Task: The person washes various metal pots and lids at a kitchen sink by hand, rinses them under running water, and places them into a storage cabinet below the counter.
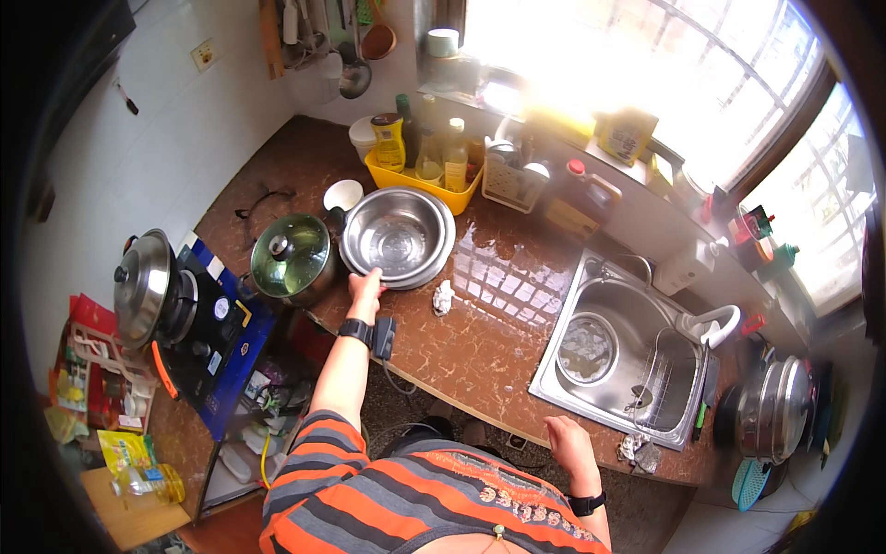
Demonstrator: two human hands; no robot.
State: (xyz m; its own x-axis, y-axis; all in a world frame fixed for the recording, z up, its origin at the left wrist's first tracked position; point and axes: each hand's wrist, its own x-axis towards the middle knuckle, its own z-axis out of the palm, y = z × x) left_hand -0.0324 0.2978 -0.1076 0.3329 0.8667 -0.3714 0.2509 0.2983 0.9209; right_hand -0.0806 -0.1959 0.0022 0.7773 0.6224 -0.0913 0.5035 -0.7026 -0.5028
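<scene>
My left hand reaches out to the near rim of the stacked stainless steel basins on the counter; whether its fingers grip the rim is hard to see. A lidded pot with a glass lid stands just left of the basins. A crumpled white cloth or tissue lies right of my left hand. My right hand hangs near the counter's front edge, left of the sink, its fingers loosely curled and nothing visible in it. In the steel sink sits a round basin with cloudy contents.
Behind the basins stand a white bowl and a yellow tray of bottles. A large jug is by the wall. At left, a lidded wok rests on the gas stove. Wet patches shine on the brown counter.
</scene>
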